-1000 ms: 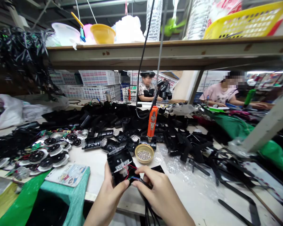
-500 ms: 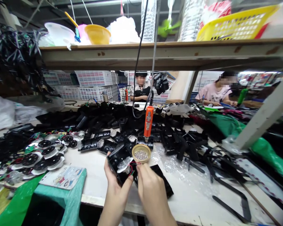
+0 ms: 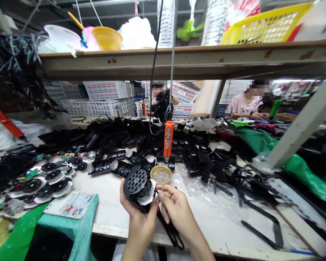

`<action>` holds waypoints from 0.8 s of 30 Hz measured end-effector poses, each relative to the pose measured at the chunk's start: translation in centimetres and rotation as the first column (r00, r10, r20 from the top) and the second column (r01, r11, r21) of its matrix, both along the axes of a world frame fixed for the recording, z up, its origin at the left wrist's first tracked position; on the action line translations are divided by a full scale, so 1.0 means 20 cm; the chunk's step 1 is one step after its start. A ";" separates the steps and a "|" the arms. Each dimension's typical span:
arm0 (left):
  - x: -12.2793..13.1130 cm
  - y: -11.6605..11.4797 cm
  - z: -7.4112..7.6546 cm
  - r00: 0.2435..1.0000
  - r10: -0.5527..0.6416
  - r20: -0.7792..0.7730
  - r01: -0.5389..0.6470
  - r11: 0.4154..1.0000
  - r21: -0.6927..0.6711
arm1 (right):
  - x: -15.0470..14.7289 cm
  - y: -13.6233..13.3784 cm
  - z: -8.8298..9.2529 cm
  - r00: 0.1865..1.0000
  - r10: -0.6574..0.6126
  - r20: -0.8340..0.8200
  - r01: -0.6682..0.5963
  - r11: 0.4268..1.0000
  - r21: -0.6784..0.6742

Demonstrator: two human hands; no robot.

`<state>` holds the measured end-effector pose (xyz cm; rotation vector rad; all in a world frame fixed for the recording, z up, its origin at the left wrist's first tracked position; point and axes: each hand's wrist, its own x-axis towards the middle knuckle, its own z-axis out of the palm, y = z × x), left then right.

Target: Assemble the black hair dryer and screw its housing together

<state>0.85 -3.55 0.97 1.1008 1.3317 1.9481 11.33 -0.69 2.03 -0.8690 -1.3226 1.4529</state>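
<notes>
Curling its fingers around a black plastic honeycomb-grilled housing (image 3: pixel 136 181) at the frame's lower centre, the left hand (image 3: pixel 140 219) is holding it. The right hand (image 3: pixel 177 207) is pinching thin red wires (image 3: pixel 155 189).

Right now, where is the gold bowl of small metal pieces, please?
In the head view, the gold bowl sits on the white table, below centre, pictured just beneath the hanging orange tool and beyond the right hand.

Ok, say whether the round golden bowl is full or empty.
Partly filled: small silvery metal pieces lie in the bowl, below its rim.
</notes>
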 end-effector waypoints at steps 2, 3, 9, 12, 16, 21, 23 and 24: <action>0.02 0.01 -0.02 1.000 -0.007 -0.010 0.007 1.000 0.004 | 0.00 0.01 -0.02 1.000 -0.011 0.002 0.011 1.000 0.005; 0.02 0.01 -0.03 1.000 -0.018 -0.013 0.018 1.000 0.001 | 0.00 0.01 -0.02 1.000 -0.018 0.007 0.018 1.000 0.004; 0.02 0.02 -0.02 0.996 -0.083 0.011 0.084 0.995 -0.050 | 0.05 -0.02 0.01 0.991 -0.098 0.093 0.095 0.995 0.043; 0.00 0.04 -0.04 0.994 -0.087 0.069 0.094 0.990 -0.103 | 0.04 -0.04 0.00 0.987 -0.119 0.107 0.112 0.991 0.069; 0.00 0.05 -0.05 0.986 -0.089 0.141 0.109 0.983 -0.147 | 0.01 -0.04 -0.04 0.991 -0.092 0.099 0.086 0.995 0.059; 0.01 0.03 0.00 0.999 -0.024 0.023 0.026 0.996 -0.083 | 0.02 -0.03 -0.03 0.998 -0.024 0.057 0.024 1.000 0.001; -0.01 0.03 -0.01 1.000 -0.011 0.015 0.013 0.995 -0.103 | 0.04 -0.03 -0.03 0.998 -0.007 0.059 0.006 1.000 0.020; -0.03 0.04 -0.02 1.000 -0.021 0.018 0.022 0.993 -0.112 | 0.04 -0.03 -0.03 0.997 -0.011 0.083 0.006 0.998 0.056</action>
